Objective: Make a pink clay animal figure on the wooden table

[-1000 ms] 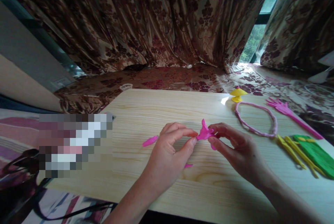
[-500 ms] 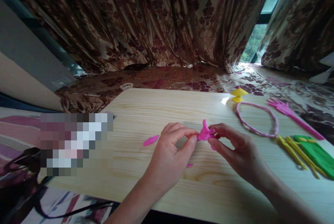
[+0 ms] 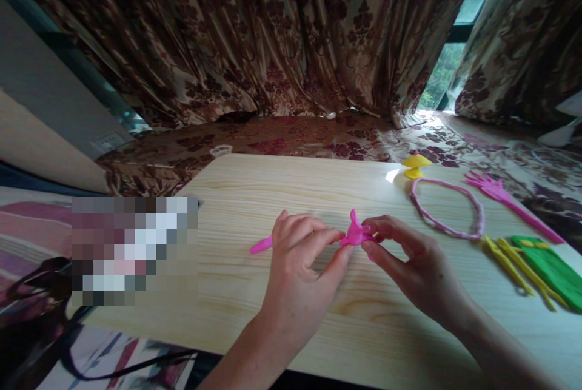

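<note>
Both my hands meet over the middle of a pale wooden table. Between them is a small bright pink clay piece with pointed petals sticking up. My left hand pinches its left side with thumb and forefinger. My right hand pinches its right side, fingers curled round it. A loose pink clay petal lies on the table just left of my left hand, partly hidden by the fingers.
At the right of the table lie a pink twisted clay ring, a yellow clay cone shape, a pink hand-shaped tool, yellow clay strips and a green clay slab. Patterned curtains hang behind.
My left hand has turned and shifted a little to the right, now covering the small pink scrap that lay under it. The pink piece stays pinched between both hands.
</note>
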The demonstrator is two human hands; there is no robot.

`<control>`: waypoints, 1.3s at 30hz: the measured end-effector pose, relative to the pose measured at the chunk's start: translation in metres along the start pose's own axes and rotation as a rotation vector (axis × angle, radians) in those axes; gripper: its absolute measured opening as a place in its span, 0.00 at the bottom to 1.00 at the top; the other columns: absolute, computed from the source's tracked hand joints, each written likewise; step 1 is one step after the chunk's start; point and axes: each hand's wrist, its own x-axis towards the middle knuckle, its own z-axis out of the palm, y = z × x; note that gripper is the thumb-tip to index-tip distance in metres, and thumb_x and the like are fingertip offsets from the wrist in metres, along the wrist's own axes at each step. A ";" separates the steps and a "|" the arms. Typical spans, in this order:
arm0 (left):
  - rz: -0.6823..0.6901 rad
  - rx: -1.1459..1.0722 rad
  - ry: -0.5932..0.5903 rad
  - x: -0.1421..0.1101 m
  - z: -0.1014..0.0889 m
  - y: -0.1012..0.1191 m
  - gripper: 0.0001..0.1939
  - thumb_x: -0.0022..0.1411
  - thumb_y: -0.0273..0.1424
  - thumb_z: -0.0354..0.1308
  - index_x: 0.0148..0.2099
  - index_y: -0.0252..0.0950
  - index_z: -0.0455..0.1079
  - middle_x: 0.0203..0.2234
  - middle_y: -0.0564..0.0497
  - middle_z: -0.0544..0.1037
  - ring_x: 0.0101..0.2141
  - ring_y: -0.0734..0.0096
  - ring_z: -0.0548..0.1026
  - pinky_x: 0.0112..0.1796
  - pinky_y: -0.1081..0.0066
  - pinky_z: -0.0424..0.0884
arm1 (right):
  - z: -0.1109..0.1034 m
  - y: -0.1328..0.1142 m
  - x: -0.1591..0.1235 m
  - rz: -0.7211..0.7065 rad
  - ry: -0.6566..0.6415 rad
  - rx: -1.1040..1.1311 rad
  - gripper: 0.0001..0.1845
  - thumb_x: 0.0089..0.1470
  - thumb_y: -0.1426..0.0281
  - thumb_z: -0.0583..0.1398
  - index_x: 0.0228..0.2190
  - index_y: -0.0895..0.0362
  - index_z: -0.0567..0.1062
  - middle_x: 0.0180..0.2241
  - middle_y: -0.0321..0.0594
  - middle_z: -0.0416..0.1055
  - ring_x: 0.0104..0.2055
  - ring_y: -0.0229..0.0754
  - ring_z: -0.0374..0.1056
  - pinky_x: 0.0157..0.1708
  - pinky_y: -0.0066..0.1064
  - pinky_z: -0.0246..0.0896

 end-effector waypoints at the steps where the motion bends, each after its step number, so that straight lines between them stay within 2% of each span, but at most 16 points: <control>1: 0.005 0.015 0.006 0.000 0.001 0.001 0.02 0.56 0.29 0.60 0.35 0.40 0.73 0.28 0.52 0.74 0.36 0.65 0.69 0.49 0.55 0.60 | 0.000 0.000 0.000 -0.003 0.000 0.002 0.05 0.55 0.72 0.59 0.36 0.55 0.73 0.36 0.37 0.72 0.37 0.39 0.67 0.38 0.30 0.63; 6: 0.013 -0.003 -0.013 0.001 0.001 0.001 0.03 0.58 0.28 0.59 0.34 0.41 0.73 0.27 0.53 0.74 0.37 0.65 0.69 0.50 0.55 0.59 | -0.001 0.000 -0.002 -0.007 0.001 -0.009 0.05 0.55 0.72 0.59 0.36 0.55 0.73 0.36 0.37 0.72 0.37 0.39 0.67 0.38 0.31 0.63; 11: 0.000 -0.068 -0.062 0.002 -0.005 -0.003 0.06 0.58 0.26 0.58 0.35 0.40 0.75 0.28 0.52 0.74 0.37 0.65 0.70 0.47 0.58 0.62 | -0.002 -0.001 -0.001 -0.011 -0.024 -0.019 0.04 0.56 0.73 0.59 0.35 0.55 0.73 0.36 0.36 0.72 0.37 0.38 0.67 0.38 0.30 0.62; 17: -0.118 -0.140 -0.082 0.000 -0.010 -0.006 0.11 0.56 0.24 0.59 0.43 0.40 0.74 0.35 0.50 0.74 0.41 0.64 0.70 0.45 0.61 0.65 | -0.003 -0.001 -0.001 0.008 -0.011 -0.007 0.04 0.56 0.72 0.59 0.36 0.54 0.72 0.37 0.37 0.71 0.38 0.39 0.67 0.39 0.30 0.63; 22: -0.134 -0.166 -0.067 0.000 -0.004 -0.005 0.06 0.56 0.26 0.60 0.35 0.41 0.75 0.33 0.51 0.74 0.41 0.64 0.70 0.44 0.61 0.66 | -0.002 0.000 -0.001 0.006 -0.015 -0.018 0.05 0.56 0.72 0.59 0.37 0.54 0.72 0.37 0.38 0.71 0.38 0.40 0.67 0.39 0.32 0.63; 25: -0.122 -0.165 -0.075 0.001 -0.002 -0.006 0.06 0.56 0.25 0.59 0.35 0.41 0.75 0.32 0.51 0.74 0.41 0.64 0.70 0.45 0.60 0.66 | -0.001 0.001 0.000 -0.002 -0.020 -0.030 0.04 0.56 0.72 0.58 0.36 0.54 0.72 0.37 0.38 0.71 0.38 0.40 0.67 0.39 0.33 0.64; 29: -0.117 -0.177 -0.074 0.008 -0.008 -0.009 0.07 0.59 0.26 0.57 0.39 0.40 0.74 0.34 0.51 0.74 0.41 0.66 0.70 0.46 0.61 0.65 | -0.001 0.004 0.000 -0.093 0.010 -0.102 0.06 0.56 0.73 0.58 0.37 0.53 0.73 0.37 0.39 0.72 0.39 0.42 0.68 0.39 0.34 0.64; 33: -0.132 -0.228 -0.130 0.016 -0.014 -0.009 0.10 0.62 0.27 0.53 0.43 0.40 0.74 0.35 0.51 0.75 0.40 0.69 0.71 0.44 0.65 0.66 | -0.002 0.007 0.000 -0.213 0.010 -0.255 0.10 0.55 0.75 0.58 0.39 0.53 0.74 0.38 0.39 0.72 0.41 0.43 0.67 0.42 0.36 0.63; 39: -0.156 -0.199 -0.140 0.016 -0.015 -0.011 0.09 0.62 0.27 0.54 0.42 0.38 0.74 0.35 0.50 0.75 0.41 0.68 0.71 0.44 0.66 0.66 | -0.005 0.009 -0.001 -0.238 0.049 -0.405 0.10 0.55 0.76 0.59 0.40 0.55 0.73 0.39 0.41 0.72 0.42 0.44 0.66 0.43 0.38 0.61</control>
